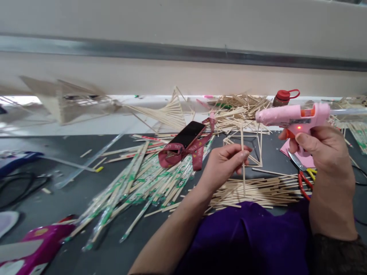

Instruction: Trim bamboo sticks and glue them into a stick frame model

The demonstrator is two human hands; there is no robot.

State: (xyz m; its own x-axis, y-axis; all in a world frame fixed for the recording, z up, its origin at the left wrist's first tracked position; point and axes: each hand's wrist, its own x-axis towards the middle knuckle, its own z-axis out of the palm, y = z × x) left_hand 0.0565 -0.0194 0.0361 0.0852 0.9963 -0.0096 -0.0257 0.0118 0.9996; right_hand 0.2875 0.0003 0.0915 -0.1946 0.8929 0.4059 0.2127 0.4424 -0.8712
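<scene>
Sticks point(266, 190) before stick frame point(260, 151), phone point(189, 134) left, scissors point(298, 162) right

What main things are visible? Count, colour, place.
Plastic glue gun: one, pink, right
Slim wooden stick: one, pale, right
Loose wooden sticks: many, tan, front right
Wrapped wooden sticks: many, green wrappers, left
Open stick frame: one, pale, right
Fanned stick structure: one, pale, rear
Flat phone: one, black, centre
Printed lanyard: one, pink, centre
Capped bottle: one, red top, rear
Metal scissors: one, red-yellow, right
Unclear object: one, magenta, lower left
Cloth: one, purple, bottom
Tabletop: one, dark, front
Left hand: one, bare, on stick
Right hand: one, bare, on glue gun
</scene>
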